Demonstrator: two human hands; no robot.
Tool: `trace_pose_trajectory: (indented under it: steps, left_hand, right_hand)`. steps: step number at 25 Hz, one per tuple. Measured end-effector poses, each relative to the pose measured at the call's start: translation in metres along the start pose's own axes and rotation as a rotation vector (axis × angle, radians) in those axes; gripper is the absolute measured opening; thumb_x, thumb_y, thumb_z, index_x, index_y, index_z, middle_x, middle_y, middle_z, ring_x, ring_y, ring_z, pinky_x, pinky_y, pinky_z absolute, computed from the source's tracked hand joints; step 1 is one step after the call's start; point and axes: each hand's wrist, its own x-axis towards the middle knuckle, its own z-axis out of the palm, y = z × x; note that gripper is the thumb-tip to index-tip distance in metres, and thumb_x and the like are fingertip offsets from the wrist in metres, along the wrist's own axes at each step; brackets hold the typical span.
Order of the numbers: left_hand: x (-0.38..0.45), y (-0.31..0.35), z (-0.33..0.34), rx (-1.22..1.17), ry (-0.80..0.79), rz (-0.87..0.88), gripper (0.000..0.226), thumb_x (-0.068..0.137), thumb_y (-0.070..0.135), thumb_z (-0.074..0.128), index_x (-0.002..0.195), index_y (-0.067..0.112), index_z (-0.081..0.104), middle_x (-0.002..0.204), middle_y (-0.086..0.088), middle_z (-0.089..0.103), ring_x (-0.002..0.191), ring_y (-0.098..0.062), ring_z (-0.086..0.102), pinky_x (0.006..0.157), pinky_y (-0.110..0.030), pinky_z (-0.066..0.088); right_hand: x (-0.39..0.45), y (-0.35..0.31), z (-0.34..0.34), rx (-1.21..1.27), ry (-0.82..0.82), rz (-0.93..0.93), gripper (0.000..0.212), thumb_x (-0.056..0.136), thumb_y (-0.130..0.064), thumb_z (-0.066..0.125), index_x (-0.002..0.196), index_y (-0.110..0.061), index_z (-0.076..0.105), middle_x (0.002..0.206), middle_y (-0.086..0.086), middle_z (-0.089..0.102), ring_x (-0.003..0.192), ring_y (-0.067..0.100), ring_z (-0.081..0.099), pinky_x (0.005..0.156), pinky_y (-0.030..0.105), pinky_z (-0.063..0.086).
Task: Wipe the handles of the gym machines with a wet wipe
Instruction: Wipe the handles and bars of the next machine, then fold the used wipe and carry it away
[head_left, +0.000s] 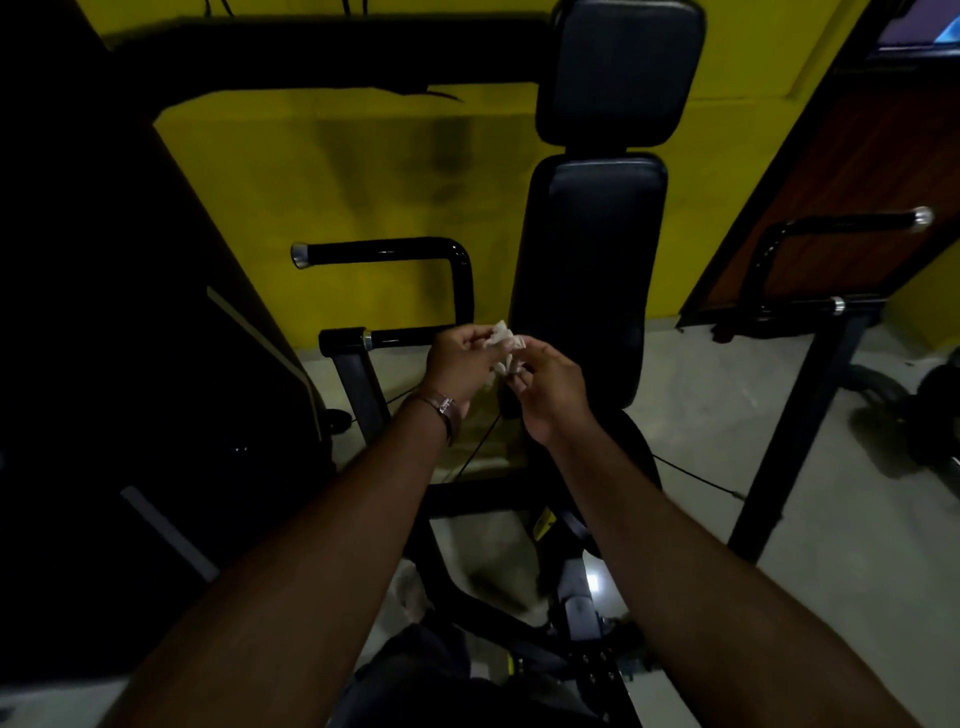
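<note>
Both hands meet in front of the machine's seat back, and between them is the wet wipe (503, 347), a small crumpled white wad held in the air, touching no part of the machine. The left hand (460, 364) pinches its upper edge with curled fingers and thumb, while the right hand (545, 387) pinches the lower part from the other side; it looks as though the wipe is being bunched or refolded, though the dim light makes the exact finger placement hard to read. I judge this a readying step, with no handle under the wipe at this instant. The nearest candidate is the left handle (382, 253), a black bar with a silver end cap, just beyond and to the left of the hands; the right handle (852, 222) stands well apart on the other side. The next move calls for one hand to take the wipe alone, wrap it round a bar and slide along it. The padded seat back (597, 270) and headrest pad (621, 67) rise ahead against a yellow wall (322, 171). The pale tiled floor (727, 415) shows a glossy reflection, thin cables trail across it, and a brown wooden panel (857, 182) leans in at the right.
</note>
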Motion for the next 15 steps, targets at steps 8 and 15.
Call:
trace_pose_trajectory:
  steps: [8,15]
  left_hand:
    - [-0.078,0.01,0.011,-0.25,0.099,-0.135,0.017,0.093,0.008,0.064,0.077,0.009,0.061,0.071,-0.005,0.063,0.055,-0.011,0.053,0.047,-0.02,0.044]
    - [-0.169,0.012,0.045,-0.161,-0.246,-0.072,0.018,0.085,0.002,0.069,0.101,0.006,0.061,0.079,-0.005,0.07,0.068,-0.018,0.066,0.063,-0.031,0.055]
  right_hand:
    - [-0.076,-0.02,-0.035,0.069,0.237,-0.154,0.007,0.096,-0.004,0.058,0.092,-0.006,0.063,0.089,0.016,0.068,0.079,0.024,0.066,0.064,0.029,0.056]
    - [-0.185,-0.015,-0.065,-0.077,0.427,-0.356,0.008,0.082,-0.006,0.074,0.084,0.001,0.071,0.085,0.021,0.071,0.078,0.027,0.069,0.07,0.034,0.059]
